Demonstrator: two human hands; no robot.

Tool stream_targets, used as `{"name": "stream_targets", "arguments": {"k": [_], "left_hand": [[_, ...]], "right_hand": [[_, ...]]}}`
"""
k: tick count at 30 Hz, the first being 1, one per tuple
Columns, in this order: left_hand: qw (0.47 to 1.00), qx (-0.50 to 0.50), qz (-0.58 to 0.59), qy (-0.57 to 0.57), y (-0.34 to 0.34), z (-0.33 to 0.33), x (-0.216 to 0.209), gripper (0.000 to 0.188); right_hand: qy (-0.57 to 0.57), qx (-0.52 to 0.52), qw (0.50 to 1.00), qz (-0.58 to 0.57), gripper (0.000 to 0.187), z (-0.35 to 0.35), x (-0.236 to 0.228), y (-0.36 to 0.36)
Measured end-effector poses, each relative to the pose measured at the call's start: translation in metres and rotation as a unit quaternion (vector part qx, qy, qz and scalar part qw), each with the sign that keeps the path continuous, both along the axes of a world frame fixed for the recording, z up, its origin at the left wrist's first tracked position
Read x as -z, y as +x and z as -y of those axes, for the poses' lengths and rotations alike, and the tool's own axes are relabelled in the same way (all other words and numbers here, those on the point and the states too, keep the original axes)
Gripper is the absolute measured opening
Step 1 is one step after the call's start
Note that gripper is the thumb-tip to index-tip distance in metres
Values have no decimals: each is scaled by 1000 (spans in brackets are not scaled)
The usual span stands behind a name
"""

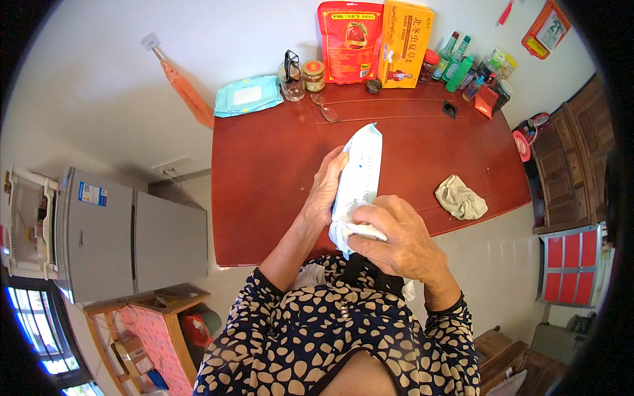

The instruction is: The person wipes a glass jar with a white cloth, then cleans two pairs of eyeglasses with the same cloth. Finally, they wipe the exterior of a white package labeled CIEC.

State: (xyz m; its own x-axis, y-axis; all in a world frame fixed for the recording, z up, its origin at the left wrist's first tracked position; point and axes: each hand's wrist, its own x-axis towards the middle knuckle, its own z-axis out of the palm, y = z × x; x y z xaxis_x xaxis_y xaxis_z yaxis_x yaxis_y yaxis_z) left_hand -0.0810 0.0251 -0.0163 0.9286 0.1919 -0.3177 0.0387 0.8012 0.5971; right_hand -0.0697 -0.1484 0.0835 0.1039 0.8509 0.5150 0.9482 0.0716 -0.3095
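Observation:
I hold a long white soft packet [362,170] upright over the near edge of a dark red wooden table [264,171]. My left hand [325,191] wraps around the packet's left side, about halfway up. My right hand [396,243] is closed on the packet's lower end, pinching crumpled white material there. The packet's top tilts away from me toward the table's middle.
A crumpled cream cloth [460,198] lies on the table's right. At the back stand a pale blue wipes pack [248,96], jars [313,75], glasses [324,109], a red bag [349,41], an orange box [403,43] and several bottles [457,66]. A grey fridge [125,234] stands at left.

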Motion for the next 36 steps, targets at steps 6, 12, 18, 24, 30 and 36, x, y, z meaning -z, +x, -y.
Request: {"name": "stream_targets", "arguments": {"k": [6,12,18,24,30,36], "left_hand": [[994,19,22,-110,0,2,13,52],[993,4,67,-101,-14,15,-15,63],[994,49,73,-57,-25,12,-24,81],[998,54,44,4,-41,12,-8,96],[997,45,43,48,-37,16,-18,98],[997,64,35,12,-43,9,-7,99]], "right_hand": [[77,101,991,-51,24,0,12,13],[219,156,930,-252,32,-27,62,10],[276,229,900,-248,30,-40,69,40],[266,254,892,-263,29,-40,62,39],[242,152,946,-152,30,-33,29,38],[232,223,936,-145,23,-33,33,46]]}}
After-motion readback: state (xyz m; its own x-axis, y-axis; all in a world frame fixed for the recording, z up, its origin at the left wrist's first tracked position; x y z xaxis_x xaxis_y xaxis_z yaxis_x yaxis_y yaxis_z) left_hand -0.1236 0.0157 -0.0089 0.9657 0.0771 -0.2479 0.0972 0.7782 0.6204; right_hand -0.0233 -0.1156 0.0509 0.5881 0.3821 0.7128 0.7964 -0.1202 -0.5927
